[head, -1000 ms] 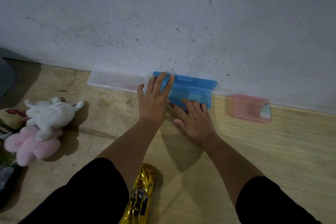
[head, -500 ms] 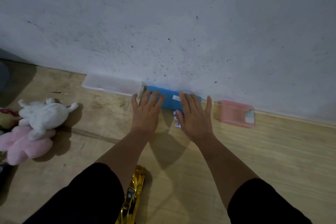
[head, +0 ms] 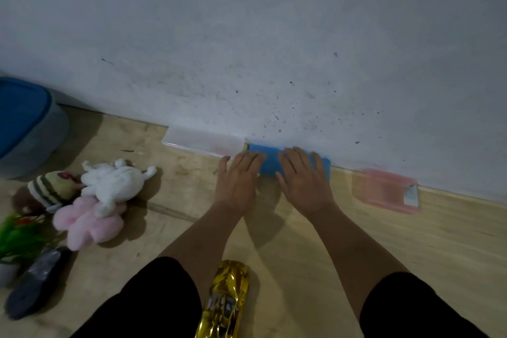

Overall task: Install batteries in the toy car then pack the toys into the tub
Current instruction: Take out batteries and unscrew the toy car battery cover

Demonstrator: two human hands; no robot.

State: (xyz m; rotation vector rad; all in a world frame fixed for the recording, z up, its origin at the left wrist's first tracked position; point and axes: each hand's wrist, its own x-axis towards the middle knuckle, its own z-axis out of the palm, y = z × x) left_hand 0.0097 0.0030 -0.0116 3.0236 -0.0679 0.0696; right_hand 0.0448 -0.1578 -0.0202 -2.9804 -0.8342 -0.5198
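- Head view: we see both hands laid flat, palms down, on a blue box [head: 271, 163] that sits on the wooden floor [head: 411, 241] against the foot of the white wall [head: 247, 35].
- Our left hand [head: 238, 181] rests with its fingers spread over the left end of the box; it presses rather than grips, with nothing pinched between the fingers.
- Our right hand [head: 303, 180] covers the right part of the box the same way, fingers extended and splayed, clasping nothing.
- The gold toy car [head: 226, 299] lies on the floor near the bottom edge, between our two black sleeves, well apart from both hands.
- A clear plastic box [head: 203, 141] lies just left of the blue one along the wall, and a pink box [head: 384, 189] sits to the right of it.
- At the left, a white plush [head: 112, 180] lies partly on a pink plush [head: 85, 223], with a striped plush [head: 48, 189] touching them.
- A grey tub with a blue lid [head: 23, 118] stands at the far left edge, near the wall.
- A dark grey object [head: 35, 282] and some green plastic leaves [head: 16, 236] sit in the lower left corner; we cannot tell what the dark object is.
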